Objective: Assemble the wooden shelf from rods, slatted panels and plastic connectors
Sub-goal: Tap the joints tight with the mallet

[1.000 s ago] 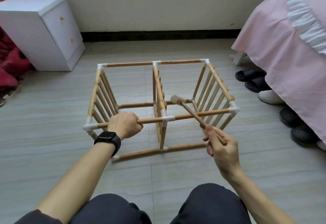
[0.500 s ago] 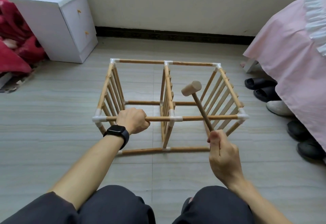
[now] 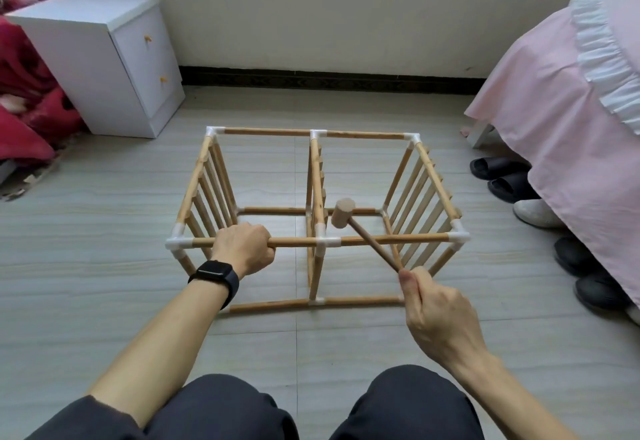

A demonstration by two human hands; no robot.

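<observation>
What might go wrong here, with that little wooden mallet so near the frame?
The mallet in the right hand hangs beside the near middle connector; a skewed blow might crack the plastic. The left hand grips the same top rod, so a miss could catch its knuckles.

The left hand (image 3: 242, 249), just left of frame centre, curls its fingers over the rod (image 3: 294, 242), its bare forearm reaching up from the lower left. The right hand (image 3: 436, 308), lower right of centre, grips the mallet (image 3: 343, 213) by the handle's end, thumb uppermost.
</observation>
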